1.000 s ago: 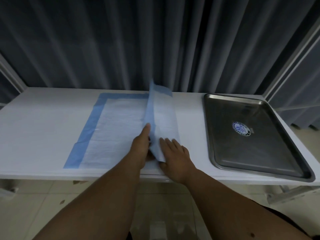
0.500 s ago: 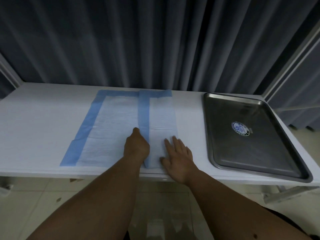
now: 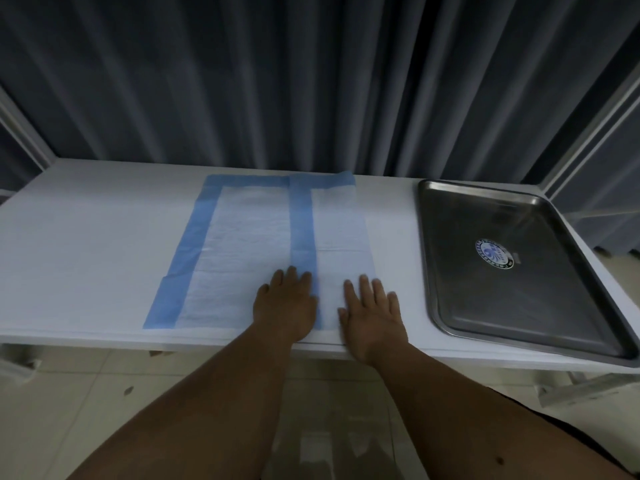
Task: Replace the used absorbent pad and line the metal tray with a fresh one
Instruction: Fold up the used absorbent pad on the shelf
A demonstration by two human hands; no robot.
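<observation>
White table [image 3: 86,244], dark curtain [image 3: 311,81] behind. Blue-edged pad [image 3: 242,244] lies flat mid-frame, right part folded over to the left. My left hand [image 3: 285,303] and right hand [image 3: 372,313] press on its near edge, palms down, fingers spread, gripping nothing. Metal tray [image 3: 446,306] sits bare at right, apart from pad, round sticker [image 3: 494,253] inside.

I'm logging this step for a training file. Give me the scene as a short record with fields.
pad: blue-bordered absorbent pad on the white table, right part folded over
left hand: flat on pad, near edge
right hand: flat on folded part
tray: metal tray right of pad, unlined, round sticker inside
backdrop: dark curtain
</observation>
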